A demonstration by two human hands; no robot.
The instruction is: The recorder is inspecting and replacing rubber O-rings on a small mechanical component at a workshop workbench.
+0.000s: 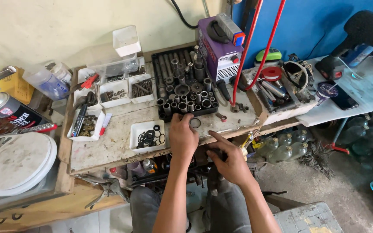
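Even, soft daylight fills the scene, brightest at the right, where a pale glare washes out the white sheet (368, 92). Shadows are faint and short. The wide lens bends the table (109, 142) edges and the corners. The centre is sharp; the margins soften slightly.

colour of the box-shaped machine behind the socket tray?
Purple, with a black strap on top; the machine shows in the head view, behind the black socket tray.

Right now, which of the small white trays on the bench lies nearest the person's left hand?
The white tray of black rubber rings, just beside the left hand. The other white trays sit farther back, holding metal bits.
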